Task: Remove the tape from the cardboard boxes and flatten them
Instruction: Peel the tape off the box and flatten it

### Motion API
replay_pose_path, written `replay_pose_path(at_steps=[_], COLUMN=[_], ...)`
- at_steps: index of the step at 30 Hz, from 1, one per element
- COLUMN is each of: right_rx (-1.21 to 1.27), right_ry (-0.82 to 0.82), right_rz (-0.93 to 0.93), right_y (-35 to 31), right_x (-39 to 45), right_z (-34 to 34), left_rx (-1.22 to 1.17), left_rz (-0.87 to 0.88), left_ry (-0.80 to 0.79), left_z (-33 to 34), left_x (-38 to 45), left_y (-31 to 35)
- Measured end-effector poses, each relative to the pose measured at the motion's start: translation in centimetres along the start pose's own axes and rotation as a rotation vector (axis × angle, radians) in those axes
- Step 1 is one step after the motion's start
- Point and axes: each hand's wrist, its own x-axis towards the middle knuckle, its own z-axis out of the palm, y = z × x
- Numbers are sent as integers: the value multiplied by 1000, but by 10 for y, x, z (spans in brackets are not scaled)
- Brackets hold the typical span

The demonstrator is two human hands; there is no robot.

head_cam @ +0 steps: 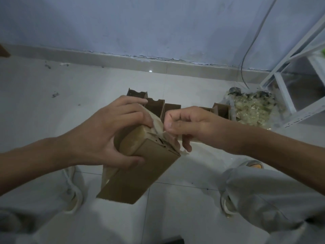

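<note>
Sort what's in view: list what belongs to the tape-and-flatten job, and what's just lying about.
Job: held cardboard box; tape on its end; left hand; right hand; row of cardboard boxes on the floor.

Lying about: bag of plastic scraps; white metal shelf; cable.

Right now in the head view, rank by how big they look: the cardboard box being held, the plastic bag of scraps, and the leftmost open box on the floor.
1. Held cardboard box, though it is nearest the camera
2. Plastic bag
3. Leftmost open box, partly hidden by the left hand
</note>
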Motion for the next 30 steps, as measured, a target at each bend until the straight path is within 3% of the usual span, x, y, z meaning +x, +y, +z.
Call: replay_pose_path(at_steps=[5, 12, 17, 19, 21, 24, 27, 30], right_rx=[-138, -383, -979, -947, -761, -445, -279, -339], right_ry=[106, 207, 236, 336, 489, 675, 635, 609], right_rz=[18, -117, -218, -190, -105, -96, -173, -196], right_y=[5, 8, 3, 7, 11, 9, -1, -5], right_x=[5, 8, 10, 12, 14, 16, 17, 18], right_z=[16, 16, 27, 27, 20, 17, 26, 27], left_rx=[-4, 7, 0, -2, -22, 97, 260, 328], left_rz=[-10, -31, -66, -99, -252, -400, -323, -241], left_ry=[-43, -94, -143, -51, 60, 69, 97, 166], left_z=[12, 17, 25, 26, 24, 25, 29, 21], left_x=[-1, -3, -5, -4, -3, 0, 7, 14], left_y=[-2, -7, -4, -1, 4, 17, 19, 9])
